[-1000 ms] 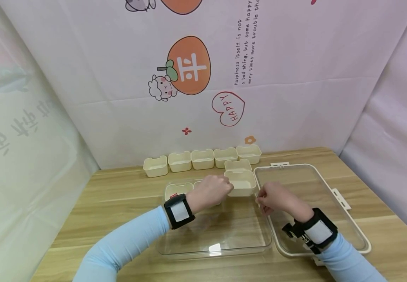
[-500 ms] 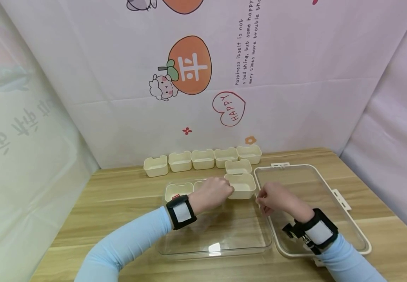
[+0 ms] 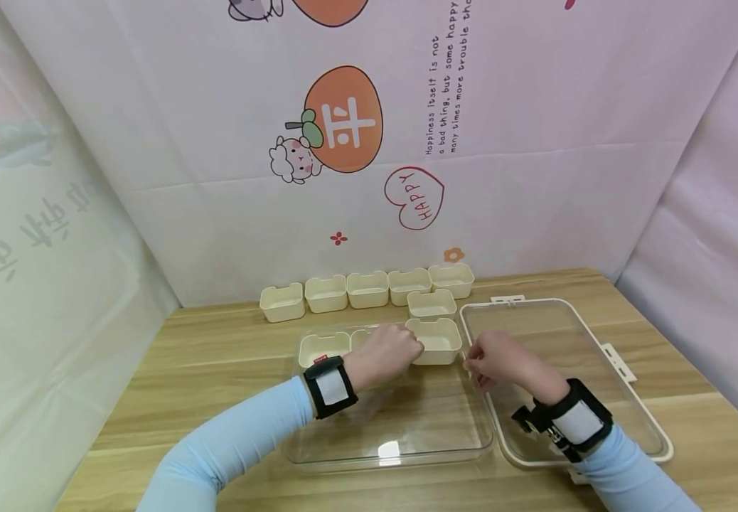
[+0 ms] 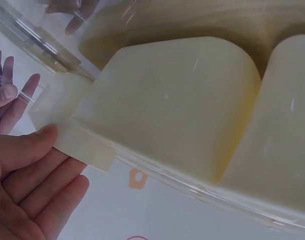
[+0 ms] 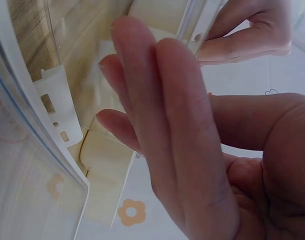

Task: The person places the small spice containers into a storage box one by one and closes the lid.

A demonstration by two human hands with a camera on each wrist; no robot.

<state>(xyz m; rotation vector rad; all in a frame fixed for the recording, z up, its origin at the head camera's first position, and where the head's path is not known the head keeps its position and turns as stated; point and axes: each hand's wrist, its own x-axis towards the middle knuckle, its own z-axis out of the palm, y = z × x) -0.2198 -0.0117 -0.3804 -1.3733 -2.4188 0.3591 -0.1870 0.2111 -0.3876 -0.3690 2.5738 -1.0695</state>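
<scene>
In the head view, my left hand (image 3: 387,352) pinches a cream plastic bin (image 3: 436,343) by its left rim. That bin is over the back right corner of a clear rectangular tray (image 3: 388,459). In the left wrist view, thumb and fingers grip the pale wall of the held bin (image 4: 87,147), beside a larger-looking bin (image 4: 167,100) in the tray. My right hand (image 3: 503,355) is by the tray's right side, above the near edge of a clear lid (image 3: 574,363); its fingers (image 5: 185,125) extend loosely and hold nothing. Another bin (image 3: 324,348) sits at the tray's back left, and my left hand partly hides one beside it.
Several matching bins, among them one at the left end (image 3: 282,302), line up along the back of the wooden table (image 3: 209,377). One more bin (image 3: 431,304) stands just behind the held one. The lid has a white rim and clips (image 3: 618,361). A printed curtain (image 3: 535,199) hangs behind.
The bin in my left hand has come down and slightly toward me into the tray's back right area, levelling out. My right hand has stayed in place.
</scene>
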